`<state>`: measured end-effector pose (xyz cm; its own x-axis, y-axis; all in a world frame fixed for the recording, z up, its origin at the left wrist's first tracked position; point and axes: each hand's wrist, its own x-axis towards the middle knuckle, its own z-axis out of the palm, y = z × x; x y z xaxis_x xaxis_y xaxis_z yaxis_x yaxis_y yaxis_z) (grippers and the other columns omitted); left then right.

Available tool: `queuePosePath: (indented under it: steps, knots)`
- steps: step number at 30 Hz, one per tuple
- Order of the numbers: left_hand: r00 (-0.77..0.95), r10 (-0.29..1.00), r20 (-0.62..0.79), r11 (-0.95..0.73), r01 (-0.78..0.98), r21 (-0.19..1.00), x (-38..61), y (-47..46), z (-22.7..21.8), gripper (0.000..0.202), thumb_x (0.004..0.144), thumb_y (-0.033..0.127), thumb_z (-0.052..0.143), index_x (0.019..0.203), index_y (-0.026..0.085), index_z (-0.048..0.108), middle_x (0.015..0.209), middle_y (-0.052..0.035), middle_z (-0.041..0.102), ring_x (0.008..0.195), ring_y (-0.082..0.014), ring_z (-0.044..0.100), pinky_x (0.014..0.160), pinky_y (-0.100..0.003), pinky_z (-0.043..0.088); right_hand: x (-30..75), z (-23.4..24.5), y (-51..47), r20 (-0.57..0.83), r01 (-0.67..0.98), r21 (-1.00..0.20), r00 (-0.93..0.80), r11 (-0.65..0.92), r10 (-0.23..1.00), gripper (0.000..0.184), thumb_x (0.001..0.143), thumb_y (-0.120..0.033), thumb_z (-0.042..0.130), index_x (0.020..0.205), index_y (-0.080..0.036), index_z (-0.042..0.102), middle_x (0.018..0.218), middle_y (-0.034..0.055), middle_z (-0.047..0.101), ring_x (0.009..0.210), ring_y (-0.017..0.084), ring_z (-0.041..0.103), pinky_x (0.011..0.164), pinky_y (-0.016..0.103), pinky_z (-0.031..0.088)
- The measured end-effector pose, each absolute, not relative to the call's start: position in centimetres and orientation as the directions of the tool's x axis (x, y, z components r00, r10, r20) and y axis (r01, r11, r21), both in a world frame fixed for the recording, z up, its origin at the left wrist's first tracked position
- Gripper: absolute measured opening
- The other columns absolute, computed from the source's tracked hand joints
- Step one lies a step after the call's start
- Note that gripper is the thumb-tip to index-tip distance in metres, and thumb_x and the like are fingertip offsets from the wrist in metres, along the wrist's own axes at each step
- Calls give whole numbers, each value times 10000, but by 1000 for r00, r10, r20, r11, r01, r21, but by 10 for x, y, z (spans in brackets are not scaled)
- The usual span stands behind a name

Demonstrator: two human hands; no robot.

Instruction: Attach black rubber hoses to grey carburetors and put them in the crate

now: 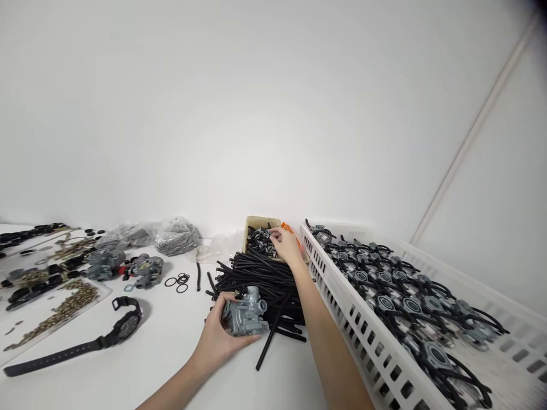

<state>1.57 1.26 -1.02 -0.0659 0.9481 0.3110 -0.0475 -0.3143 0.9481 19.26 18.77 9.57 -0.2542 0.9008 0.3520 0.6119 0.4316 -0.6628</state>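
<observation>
My left hand (220, 336) is wrapped round a grey metal carburetor (247, 314), held just above the table in front of a heap of black rubber hoses (256, 276). Farther back, my right hand (284, 242) reaches into a beige bin (261, 221) of small dark parts (258, 239). Its thumb and fingertips are pinched together there. Whatever sits between those fingertips is too small to make out. An orange packet (290, 229) lies beside the bin, partly behind the right hand.
A white slatted crate (342, 307) on the right holds rows of carburetors with black hoses. To the left are a black wristwatch (123, 330), a tray of brass screws (64, 310), O-rings (182, 279), two carburetors (147, 270) and plastic-bagged parts (176, 234). A wall stands behind.
</observation>
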Motion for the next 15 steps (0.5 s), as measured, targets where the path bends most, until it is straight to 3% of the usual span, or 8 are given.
queuePosePath:
  steps: [3,6,11,15]
  knots:
    - [-118,923,366,-367,12,930,18,13,-14,573,472,275,882,884,247,486,1083,-69,602,993,-300,622,855,-507,542,195,68,204,351,700,-593,-221,399,910,185,935,-227,558,1085,-154,638,1129,99,664,1086,226,624,993,471,466]
    - [-170,872,458,-449,90,889,18,15,-16,501,499,271,856,854,270,503,1061,-72,588,1001,-335,606,850,-572,526,194,48,213,317,735,-533,-285,419,904,220,925,-302,591,1097,-169,630,1172,76,639,1057,215,622,928,449,510]
    - [-137,776,616,-564,286,775,16,15,-16,456,581,240,812,894,297,485,1040,-56,564,949,-312,606,797,-542,525,190,39,222,268,727,-498,-390,473,881,240,935,-308,575,1127,-171,617,1198,83,624,1047,212,621,905,435,524]
    - [-54,750,660,-593,389,706,16,14,-13,463,614,255,805,929,299,468,1055,-57,555,956,-302,606,778,-493,523,189,39,224,280,724,-527,-346,444,896,242,930,-316,583,1112,-160,620,1154,77,639,1014,206,633,880,425,535]
